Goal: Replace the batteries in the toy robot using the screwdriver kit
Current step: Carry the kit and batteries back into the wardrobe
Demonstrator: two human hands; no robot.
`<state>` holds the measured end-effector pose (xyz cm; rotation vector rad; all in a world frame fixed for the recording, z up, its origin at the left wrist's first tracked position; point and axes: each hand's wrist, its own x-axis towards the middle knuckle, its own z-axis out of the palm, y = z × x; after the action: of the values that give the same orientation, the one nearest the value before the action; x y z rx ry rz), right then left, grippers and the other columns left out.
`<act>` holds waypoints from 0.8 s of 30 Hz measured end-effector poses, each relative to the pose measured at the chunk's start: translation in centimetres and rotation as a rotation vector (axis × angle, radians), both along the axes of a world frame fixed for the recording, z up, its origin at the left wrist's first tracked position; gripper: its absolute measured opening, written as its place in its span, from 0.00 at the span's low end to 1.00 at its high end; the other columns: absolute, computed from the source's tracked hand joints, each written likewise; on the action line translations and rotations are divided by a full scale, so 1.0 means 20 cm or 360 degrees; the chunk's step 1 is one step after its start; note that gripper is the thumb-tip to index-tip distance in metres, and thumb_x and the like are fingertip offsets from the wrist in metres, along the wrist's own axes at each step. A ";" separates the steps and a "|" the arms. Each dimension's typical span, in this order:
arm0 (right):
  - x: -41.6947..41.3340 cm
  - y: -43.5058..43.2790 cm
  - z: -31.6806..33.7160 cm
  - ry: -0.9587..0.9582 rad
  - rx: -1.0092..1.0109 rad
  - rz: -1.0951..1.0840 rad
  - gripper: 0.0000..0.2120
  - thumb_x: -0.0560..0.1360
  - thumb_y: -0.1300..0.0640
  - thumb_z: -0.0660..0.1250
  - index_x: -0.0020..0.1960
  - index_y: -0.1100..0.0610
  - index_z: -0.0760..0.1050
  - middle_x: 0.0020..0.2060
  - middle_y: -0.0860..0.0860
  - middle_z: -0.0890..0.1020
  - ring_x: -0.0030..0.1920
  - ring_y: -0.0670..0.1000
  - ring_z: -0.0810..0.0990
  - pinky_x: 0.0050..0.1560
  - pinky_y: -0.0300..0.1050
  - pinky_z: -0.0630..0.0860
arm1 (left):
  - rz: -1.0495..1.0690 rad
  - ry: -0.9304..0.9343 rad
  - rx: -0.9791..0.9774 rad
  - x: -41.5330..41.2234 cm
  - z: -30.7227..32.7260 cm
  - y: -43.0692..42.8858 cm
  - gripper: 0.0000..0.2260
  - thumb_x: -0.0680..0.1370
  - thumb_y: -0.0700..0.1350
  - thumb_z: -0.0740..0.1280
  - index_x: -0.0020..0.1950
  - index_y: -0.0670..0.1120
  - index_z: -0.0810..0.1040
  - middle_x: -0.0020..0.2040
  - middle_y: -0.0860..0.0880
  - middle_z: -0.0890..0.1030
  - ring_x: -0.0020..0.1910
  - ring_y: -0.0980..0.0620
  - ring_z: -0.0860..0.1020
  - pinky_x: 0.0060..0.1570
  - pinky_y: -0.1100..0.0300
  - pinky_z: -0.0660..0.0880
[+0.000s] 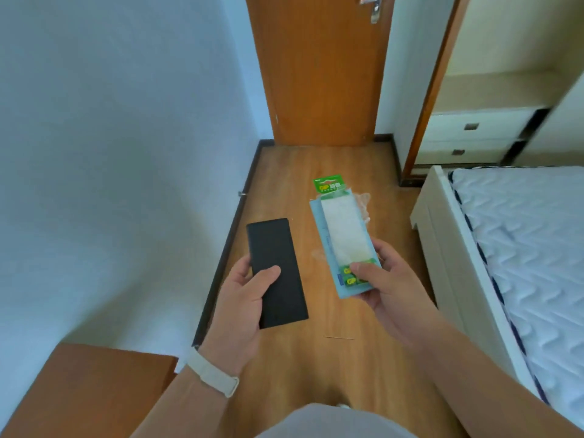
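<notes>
**Case in my left, batteries in my right**

My left hand (243,298) gripped the flat black rectangular case (275,257), with my thumb across its face. My right hand (392,279) pinched the lower end of the green-and-blue blister pack of batteries (344,232). The two were held apart above the wooden floor (284,178), a strip running between the white wall (126,153) and the white-framed bed (505,241) to a closed brown door (319,74).

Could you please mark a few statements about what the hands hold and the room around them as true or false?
1. The left hand holds a black case. True.
2. The right hand is empty. False: it grips a battery pack.
3. The door ahead stands wide open. False: it is shut.
4. A bed stands on the person's right. True.
</notes>
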<state>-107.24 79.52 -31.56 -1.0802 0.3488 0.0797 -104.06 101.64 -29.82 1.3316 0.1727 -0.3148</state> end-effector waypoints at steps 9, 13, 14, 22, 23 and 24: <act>0.04 -0.41 -0.01 -0.0064 -0.0025 -0.0417 0.30 0.66 0.55 0.75 0.66 0.53 0.73 0.56 0.56 0.83 0.55 0.57 0.84 0.47 0.48 0.80 | -0.0427 -0.0004 0.0001 0.33 0.02 -0.50 0.10 0.79 0.43 0.70 0.58 0.55 0.83 0.55 0.47 0.86 0.50 0.47 0.86 0.42 0.54 0.82; 0.12 -0.54 -0.01 -0.0062 -0.0055 -0.0563 0.27 0.67 0.57 0.73 0.65 0.55 0.72 0.56 0.57 0.83 0.55 0.58 0.84 0.48 0.52 0.80 | -0.0545 0.0004 -0.0044 0.51 0.01 -0.66 0.13 0.77 0.43 0.71 0.60 0.56 0.82 0.54 0.46 0.86 0.50 0.45 0.86 0.41 0.54 0.82; 0.15 -0.56 -0.02 -0.0062 -0.0062 -0.0588 0.26 0.68 0.58 0.72 0.65 0.55 0.73 0.56 0.57 0.84 0.55 0.58 0.84 0.49 0.53 0.80 | -0.0567 0.0007 -0.0060 0.57 0.01 -0.69 0.14 0.75 0.44 0.71 0.60 0.56 0.82 0.55 0.46 0.86 0.51 0.45 0.86 0.41 0.54 0.82; 0.64 -0.71 -0.01 0.0010 -0.0134 -0.0788 0.22 0.69 0.58 0.72 0.63 0.54 0.75 0.55 0.56 0.84 0.55 0.57 0.84 0.52 0.55 0.80 | -0.0724 0.0021 -0.0108 1.19 -0.02 -0.89 0.11 0.77 0.44 0.70 0.57 0.56 0.83 0.54 0.47 0.86 0.50 0.47 0.86 0.40 0.56 0.82; 0.72 -0.72 -0.01 0.0028 -0.0147 -0.0814 0.22 0.69 0.58 0.72 0.62 0.53 0.75 0.55 0.56 0.84 0.54 0.57 0.84 0.51 0.55 0.81 | -0.0737 0.0034 -0.0114 1.28 -0.02 -0.91 0.11 0.75 0.45 0.71 0.57 0.57 0.83 0.54 0.47 0.86 0.50 0.46 0.86 0.40 0.56 0.82; 0.81 -0.74 0.00 0.0040 -0.0161 -0.0828 0.22 0.68 0.57 0.72 0.61 0.52 0.76 0.54 0.55 0.84 0.53 0.56 0.84 0.51 0.54 0.81 | -0.0750 0.0041 -0.0117 1.37 -0.02 -0.93 0.13 0.73 0.47 0.71 0.57 0.57 0.82 0.54 0.47 0.86 0.51 0.46 0.86 0.40 0.56 0.82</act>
<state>-91.01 64.82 -31.54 -1.0586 0.6517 -0.3911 -76.58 83.10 -30.15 1.2856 -0.1345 -0.7288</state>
